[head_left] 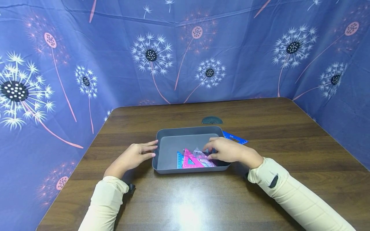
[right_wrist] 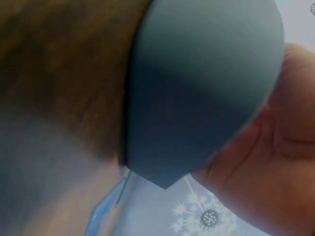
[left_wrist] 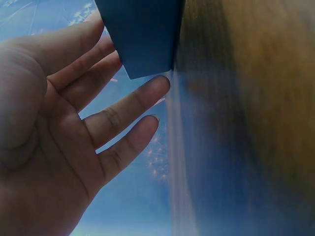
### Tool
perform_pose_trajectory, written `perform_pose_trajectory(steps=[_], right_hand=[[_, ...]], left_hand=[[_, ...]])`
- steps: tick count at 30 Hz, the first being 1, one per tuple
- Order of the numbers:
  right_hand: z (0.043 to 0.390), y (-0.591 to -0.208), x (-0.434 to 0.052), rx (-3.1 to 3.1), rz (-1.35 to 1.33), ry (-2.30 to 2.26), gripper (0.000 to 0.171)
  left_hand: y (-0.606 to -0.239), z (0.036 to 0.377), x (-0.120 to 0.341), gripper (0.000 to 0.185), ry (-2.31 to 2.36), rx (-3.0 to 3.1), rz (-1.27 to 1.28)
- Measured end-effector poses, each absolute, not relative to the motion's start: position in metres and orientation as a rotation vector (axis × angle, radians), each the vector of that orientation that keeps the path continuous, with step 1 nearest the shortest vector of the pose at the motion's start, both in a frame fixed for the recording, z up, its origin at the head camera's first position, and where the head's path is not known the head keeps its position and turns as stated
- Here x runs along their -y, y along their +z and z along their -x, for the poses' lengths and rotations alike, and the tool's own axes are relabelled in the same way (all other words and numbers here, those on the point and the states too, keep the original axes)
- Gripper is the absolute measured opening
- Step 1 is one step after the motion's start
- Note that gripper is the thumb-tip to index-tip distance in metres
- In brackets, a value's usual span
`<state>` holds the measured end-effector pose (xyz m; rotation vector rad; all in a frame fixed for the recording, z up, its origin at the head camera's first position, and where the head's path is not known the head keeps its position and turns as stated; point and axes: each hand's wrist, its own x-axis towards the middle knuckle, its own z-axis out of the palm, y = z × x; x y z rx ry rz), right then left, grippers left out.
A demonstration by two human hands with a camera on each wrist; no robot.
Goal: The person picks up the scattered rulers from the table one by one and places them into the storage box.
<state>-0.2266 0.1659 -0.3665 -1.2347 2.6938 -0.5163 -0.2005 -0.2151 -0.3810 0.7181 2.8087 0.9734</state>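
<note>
A grey rectangular tray (head_left: 170, 136) sits on the table. My left hand (head_left: 134, 158) is at its left end, fingers spread and fairly straight, fingertips against the outer wall; the left wrist view shows the palm (left_wrist: 54, 123) beside that wall. Over the tray's right side reaches my right hand (head_left: 226, 149), thumb and fingers curled around the end of a clear plastic piece (head_left: 198, 153) whose full shape is hard to make out. Under it lie a pink set square (head_left: 189, 162) and a blue ruler (head_left: 179, 159). In the right wrist view the tray wall hides my right fingertips.
Behind the tray lies a dark green protractor (head_left: 212, 120). A blue set square (head_left: 235, 138) lies by the tray's back right corner, partly covered by it. The brown wooden table (head_left: 138, 118) meets a blue dandelion-print cloth (head_left: 115, 64) at the back and sides.
</note>
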Motion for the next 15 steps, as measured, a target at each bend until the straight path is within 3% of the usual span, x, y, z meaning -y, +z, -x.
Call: perform_pose_trajectory(steps=[15], right_hand=[[0.242,-0.328,-0.205,-2.951,1.094,-0.694,0.034]], left_hand=[[-0.381,0.2,0.215,0.04,0.959,-2.818,-0.724]])
